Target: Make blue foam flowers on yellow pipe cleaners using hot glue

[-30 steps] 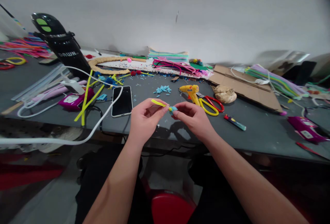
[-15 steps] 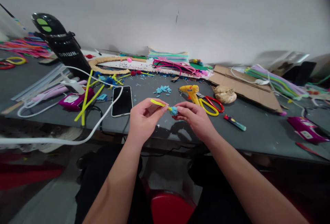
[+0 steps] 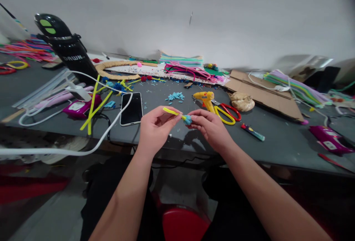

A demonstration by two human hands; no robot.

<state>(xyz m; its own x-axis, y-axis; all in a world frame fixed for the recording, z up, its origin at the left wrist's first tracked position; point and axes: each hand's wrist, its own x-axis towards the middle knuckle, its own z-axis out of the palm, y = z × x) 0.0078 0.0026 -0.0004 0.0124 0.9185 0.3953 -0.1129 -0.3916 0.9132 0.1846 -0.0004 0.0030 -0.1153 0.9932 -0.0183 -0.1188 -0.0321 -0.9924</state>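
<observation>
Between finger and thumb, my left hand [image 3: 158,124] pinches a yellow strip [image 3: 170,111], which looks like a pipe cleaner stem. At its right end sits a small cluster of light-blue pieces [image 3: 187,119], shaped like a flower head. My right hand [image 3: 209,126] closes its fingertips on the blue cluster from the right. Both hands are held above the front edge of the grey table. Behind them lies a small heap of loose light-blue pieces [image 3: 175,96]. How the blue pieces join the stem is hidden by the fingers.
Right of the heap are a yellow glue gun [image 3: 205,98], scissors [image 3: 229,113] and a lighter [image 3: 252,132]. To the left lie a phone [image 3: 131,109], crossed yellow strips [image 3: 93,106] and a white cable [image 3: 111,128]. A black bottle [image 3: 68,48] stands back left; cardboard [image 3: 266,98] lies right.
Both hands stay nearly in place, with the yellow stem and blue cluster shifted very slightly to the right. Nothing on the table has moved.
</observation>
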